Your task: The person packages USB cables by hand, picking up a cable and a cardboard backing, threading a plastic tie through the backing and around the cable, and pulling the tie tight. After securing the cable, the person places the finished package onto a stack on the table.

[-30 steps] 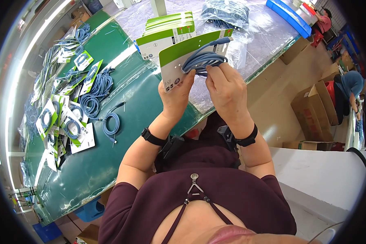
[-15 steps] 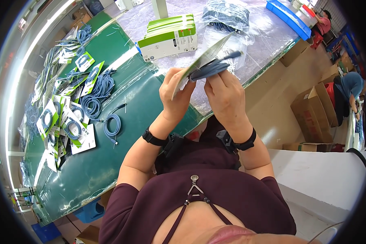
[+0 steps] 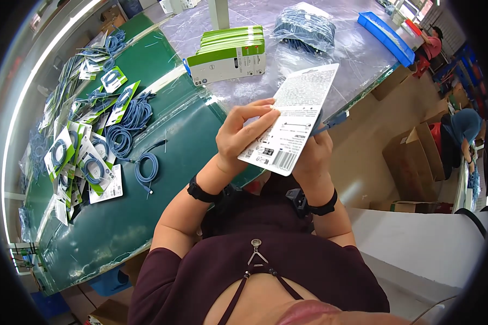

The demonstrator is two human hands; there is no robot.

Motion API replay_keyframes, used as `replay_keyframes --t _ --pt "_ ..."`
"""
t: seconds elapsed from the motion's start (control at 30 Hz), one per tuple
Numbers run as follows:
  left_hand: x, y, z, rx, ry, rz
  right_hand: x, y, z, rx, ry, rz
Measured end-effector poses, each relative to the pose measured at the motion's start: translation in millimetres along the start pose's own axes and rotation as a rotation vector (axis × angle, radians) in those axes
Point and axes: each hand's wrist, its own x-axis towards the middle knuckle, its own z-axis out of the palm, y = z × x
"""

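Note:
A white packaging card (image 3: 295,116) is tilted up before me, its printed back toward me. My left hand (image 3: 244,132) grips its left edge, fingers lying across the printed side. Behind the card, my right hand (image 3: 315,160) is closed around a blue-grey cable (image 3: 331,123), of which only a short end sticks out past the card's right edge. The card hides most of the right fingers and the cable's coil.
Beyond my hands stands a row of green-and-white cards (image 3: 228,62), beside a plastic bag of cables (image 3: 305,28). On the green table (image 3: 184,179) at left lie carded cables (image 3: 92,168) and loose coils (image 3: 146,167). A blue tray (image 3: 386,38) sits far right; two people work beyond.
The card has turned from nearly edge-on to show its printed back. My right hand has moved lower behind it, and the cable bundle is now mostly hidden.

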Motion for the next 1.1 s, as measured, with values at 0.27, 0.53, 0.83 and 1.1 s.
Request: replay_keyframes --t 0.27,0.53,0.83,1.1 --pt "0 3 2 -0.019 -0.027 0.028 -1 2 -2 0.039 -0.022 -0.056" --pt "-18 -3 -2 0.160 -0.208 -0.746 18 -10 -17 0.110 -0.005 0.067" --pt "-3 14 11 -1.035 0.338 -1.206 -2 34 19 0.741 -0.175 0.611" --pt "-7 1 13 -0.881 0.453 -1.147 -29 22 19 0.271 -0.013 -0.138"
